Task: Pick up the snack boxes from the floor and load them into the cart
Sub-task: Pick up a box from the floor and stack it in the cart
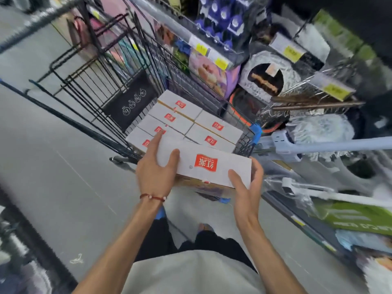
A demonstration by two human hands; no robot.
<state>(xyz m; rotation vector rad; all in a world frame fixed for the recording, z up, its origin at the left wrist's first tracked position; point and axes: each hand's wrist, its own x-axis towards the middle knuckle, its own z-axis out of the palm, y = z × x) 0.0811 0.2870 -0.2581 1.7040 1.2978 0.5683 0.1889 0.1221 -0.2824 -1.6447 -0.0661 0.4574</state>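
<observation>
I hold a white snack box [209,164] with a red logo between both hands, just in front of the cart's near end. My left hand [156,166] grips its left end, thumb on top. My right hand [246,183] grips the right end, thumb on the lid. The black wire cart [118,85] stands ahead on the grey floor. Several identical white boxes [180,117] lie packed in rows inside its basket. More boxes sit partly hidden under the one I hold.
Store shelves [297,60] packed with mops, brushes and packaged goods line the right side, close to the cart. A light blue mop handle [328,145] juts out from the shelf toward the cart. Grey floor [53,166] stretches along the left.
</observation>
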